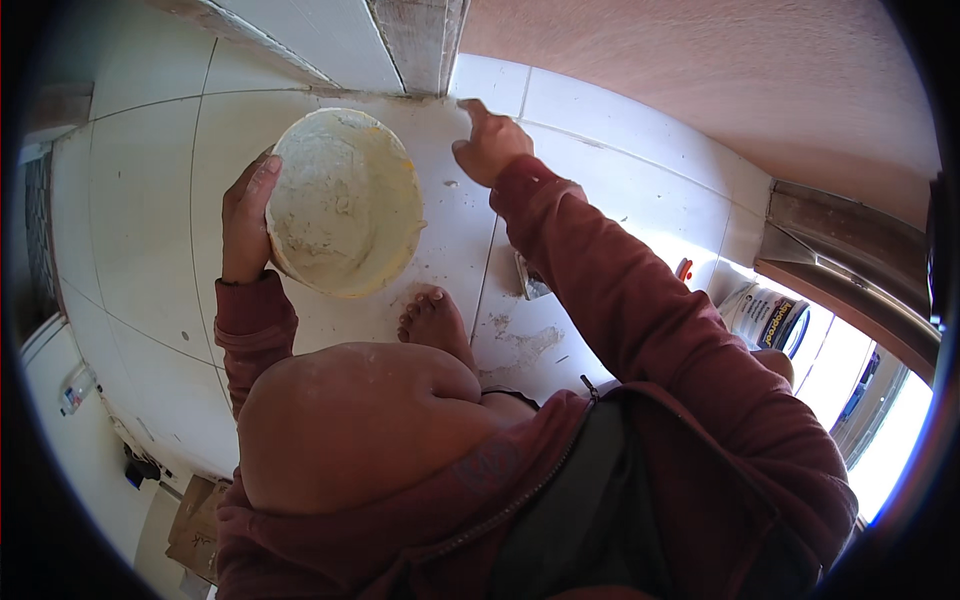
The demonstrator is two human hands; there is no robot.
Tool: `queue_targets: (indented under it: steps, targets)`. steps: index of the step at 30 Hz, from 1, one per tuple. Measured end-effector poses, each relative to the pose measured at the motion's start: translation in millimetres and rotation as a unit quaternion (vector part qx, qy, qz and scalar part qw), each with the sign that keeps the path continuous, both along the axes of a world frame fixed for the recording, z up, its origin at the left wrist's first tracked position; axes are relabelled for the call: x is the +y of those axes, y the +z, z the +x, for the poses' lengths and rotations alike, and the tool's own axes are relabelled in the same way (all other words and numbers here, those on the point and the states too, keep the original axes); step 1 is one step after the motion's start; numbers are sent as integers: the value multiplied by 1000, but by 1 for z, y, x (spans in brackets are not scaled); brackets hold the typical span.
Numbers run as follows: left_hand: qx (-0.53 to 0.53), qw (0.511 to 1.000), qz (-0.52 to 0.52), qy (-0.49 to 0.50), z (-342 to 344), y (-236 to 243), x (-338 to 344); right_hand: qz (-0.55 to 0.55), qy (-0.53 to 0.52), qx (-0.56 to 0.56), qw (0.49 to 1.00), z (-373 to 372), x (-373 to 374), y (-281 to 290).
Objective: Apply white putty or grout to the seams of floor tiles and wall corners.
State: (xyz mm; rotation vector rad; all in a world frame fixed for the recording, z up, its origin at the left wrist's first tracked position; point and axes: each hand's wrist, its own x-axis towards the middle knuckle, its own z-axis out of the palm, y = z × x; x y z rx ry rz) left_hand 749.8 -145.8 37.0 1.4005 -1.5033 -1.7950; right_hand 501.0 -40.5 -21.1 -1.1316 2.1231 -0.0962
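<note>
My left hand [250, 215] grips the left side of a round, pale yellow tub [400, 215], its thumb over the rim. The tub is tilted toward me, and whitish paste [325, 195] coats its bottom and walls. Right of the tub, my right hand [492, 145] reaches to the foot of a worn wooden frame [428, 45]. Its index finger points out at the frame's lower corner and the thumb stands apart; I see nothing held. A flat metal-edged piece [530, 278] lies on the tiles, partly hidden by my right sleeve.
My bare foot [437, 325] rests on the white tiled floor [150, 240], near smears and crumbs of dried paste [525, 345]. To the right lie a small orange-red object [684, 269] and a labelled tub [765, 318]. A pinkish panel [700, 90] rises ahead; a cardboard box [195, 530] stands lower left.
</note>
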Motion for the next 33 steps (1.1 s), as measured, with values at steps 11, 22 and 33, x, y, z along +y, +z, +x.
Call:
queue_targets:
  steps: [11, 22, 33]
  targets:
    - [5, 1000, 7, 5, 2, 0, 0, -17, -92, -102, 990, 16, 8, -25]
    - [-2, 999, 41, 18, 17, -15, -6, -10, -98, -162, 982, 50, -27, -24]
    - [97, 977, 164, 91, 35, -40, -8, -294, -6, -173, 940, 50, 19, 5]
